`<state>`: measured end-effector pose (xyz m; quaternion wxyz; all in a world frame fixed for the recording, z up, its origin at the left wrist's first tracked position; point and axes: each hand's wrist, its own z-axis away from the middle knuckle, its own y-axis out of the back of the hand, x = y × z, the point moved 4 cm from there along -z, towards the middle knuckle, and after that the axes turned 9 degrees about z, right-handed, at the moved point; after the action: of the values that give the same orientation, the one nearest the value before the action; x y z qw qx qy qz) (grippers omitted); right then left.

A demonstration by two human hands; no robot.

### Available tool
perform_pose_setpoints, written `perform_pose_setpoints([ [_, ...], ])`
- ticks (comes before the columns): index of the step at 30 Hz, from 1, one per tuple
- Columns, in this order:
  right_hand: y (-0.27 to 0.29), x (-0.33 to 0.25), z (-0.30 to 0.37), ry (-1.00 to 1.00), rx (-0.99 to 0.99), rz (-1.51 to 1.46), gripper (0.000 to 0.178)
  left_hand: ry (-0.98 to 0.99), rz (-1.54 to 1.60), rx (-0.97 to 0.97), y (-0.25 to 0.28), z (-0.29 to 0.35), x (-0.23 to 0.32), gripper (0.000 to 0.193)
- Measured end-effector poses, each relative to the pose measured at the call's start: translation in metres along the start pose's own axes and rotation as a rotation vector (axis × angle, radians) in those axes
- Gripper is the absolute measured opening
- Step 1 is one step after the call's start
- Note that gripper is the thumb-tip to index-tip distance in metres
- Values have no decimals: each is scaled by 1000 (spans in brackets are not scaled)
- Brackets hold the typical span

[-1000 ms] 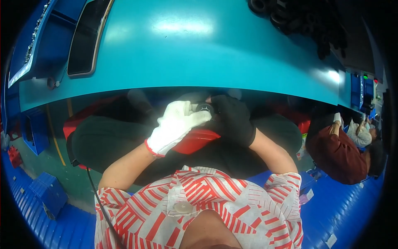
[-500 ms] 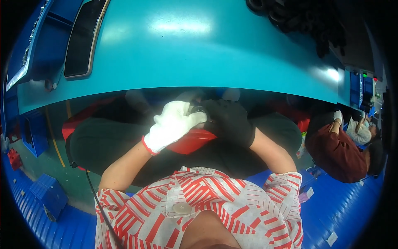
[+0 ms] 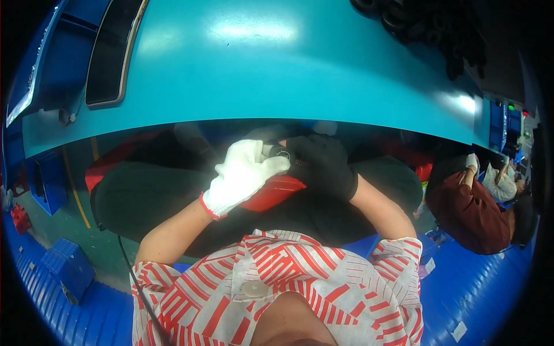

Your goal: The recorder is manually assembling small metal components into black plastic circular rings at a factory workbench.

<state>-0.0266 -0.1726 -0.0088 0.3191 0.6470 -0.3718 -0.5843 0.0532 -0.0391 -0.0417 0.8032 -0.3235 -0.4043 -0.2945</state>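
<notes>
Just below the front edge of the teal table point(image 3: 219, 81), my two gloved hands meet over my lap. My left hand point(image 3: 239, 176), in a white knit glove with a red cuff, is closed around a small black round part point(image 3: 283, 154). The round end of that part faces up and shows a pale ring-like pattern. My right hand point(image 3: 323, 167), in a black glove, presses up against the part's right side with bent fingers. Dark glove on dark part hides where those fingertips grip.
A dark-screened flat device point(image 3: 112, 57) lies at the table's left, next to a blue bin point(image 3: 63, 63). Black rings point(image 3: 427, 29) are heaped at the far right. Below my hands shows a red surface point(image 3: 274, 193). A co-worker point(image 3: 473, 210) sits to the right.
The round part has turned a little, so its patterned end face shows more plainly. Both hands stay together in nearly the same place. The whole view has shifted slightly.
</notes>
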Motion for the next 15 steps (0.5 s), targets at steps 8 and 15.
perform_pose_setpoints([
  [8, 2, -3, 0, -14, 9, 0, 39, 173, 15, -63, 2, -2, 8, 15],
  [15, 0, 2, 1, -43, -165, -87, 46, 160, -88, -103, 3, -1, 20, 19],
])
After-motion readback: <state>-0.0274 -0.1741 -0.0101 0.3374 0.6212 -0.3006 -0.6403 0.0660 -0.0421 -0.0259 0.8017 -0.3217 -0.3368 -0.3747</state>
